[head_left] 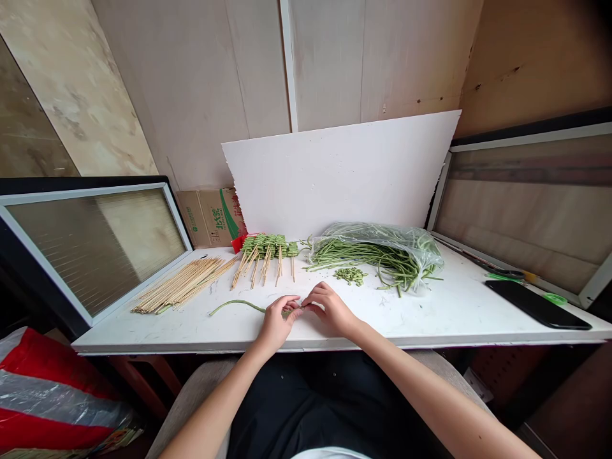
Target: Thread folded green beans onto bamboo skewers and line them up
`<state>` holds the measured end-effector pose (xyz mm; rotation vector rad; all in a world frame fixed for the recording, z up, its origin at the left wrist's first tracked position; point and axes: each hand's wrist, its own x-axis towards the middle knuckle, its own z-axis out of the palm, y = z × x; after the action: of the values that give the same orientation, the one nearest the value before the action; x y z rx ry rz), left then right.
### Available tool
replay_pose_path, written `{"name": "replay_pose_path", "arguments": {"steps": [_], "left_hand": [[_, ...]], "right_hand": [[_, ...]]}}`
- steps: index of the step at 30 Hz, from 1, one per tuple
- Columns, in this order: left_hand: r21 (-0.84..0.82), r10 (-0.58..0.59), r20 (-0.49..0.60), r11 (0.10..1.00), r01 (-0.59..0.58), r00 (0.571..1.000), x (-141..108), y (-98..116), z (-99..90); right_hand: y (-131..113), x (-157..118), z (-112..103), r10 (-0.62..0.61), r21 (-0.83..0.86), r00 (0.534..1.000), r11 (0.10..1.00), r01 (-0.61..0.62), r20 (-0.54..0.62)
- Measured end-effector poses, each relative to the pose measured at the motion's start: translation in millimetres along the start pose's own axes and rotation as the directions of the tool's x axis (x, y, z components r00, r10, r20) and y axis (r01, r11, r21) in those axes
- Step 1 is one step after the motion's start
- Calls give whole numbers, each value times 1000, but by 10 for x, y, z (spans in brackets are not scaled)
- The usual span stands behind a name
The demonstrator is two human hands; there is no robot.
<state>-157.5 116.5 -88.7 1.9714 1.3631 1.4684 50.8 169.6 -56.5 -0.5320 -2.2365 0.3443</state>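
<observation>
A long green bean stretches along the front of the white table, its curved end pointing left. My left hand is closed around it near its right part. Close beside, my right hand pinches at the bean's right end, the fingertips of both hands almost meeting. What exactly sits between the right fingertips is partly hidden by the fingers. Behind the hands lies a small heap of short green bean pieces. Further left, bean pieces threaded on skewers are stacked in a row, bare stick ends toward me.
A pile of bare wooden skewers lies at left. A clear plastic bag of long beans rests at back right. A black phone lies near the right edge, by scissors. A cardboard box and white board stand behind.
</observation>
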Motion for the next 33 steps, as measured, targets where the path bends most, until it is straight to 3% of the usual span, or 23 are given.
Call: {"name": "replay_pose_path", "arguments": {"steps": [4, 7, 16, 26, 33], "left_hand": [[76, 37, 11, 996, -38, 999, -9, 36, -16], [80, 58, 30, 995, -61, 998, -17, 45, -20], [81, 63, 95, 994, -71, 994, -26, 145, -20], [-176, 27, 155, 984, 0, 988, 0, 94, -38], [-306, 7, 194, 950, 54, 981, 32, 162, -49]], "right_hand": [[30, 7, -42, 23, -17, 998, 1000, -24, -57], [0, 3, -48, 16, -5, 999, 1000, -17, -30], [-61, -32, 86, 3, 64, 998, 998, 2, -65], [-108, -60, 177, 138, 315, 978, 945, -83, -155], [-193, -32, 165, 88, 299, 970, 954, -17, -227]]}}
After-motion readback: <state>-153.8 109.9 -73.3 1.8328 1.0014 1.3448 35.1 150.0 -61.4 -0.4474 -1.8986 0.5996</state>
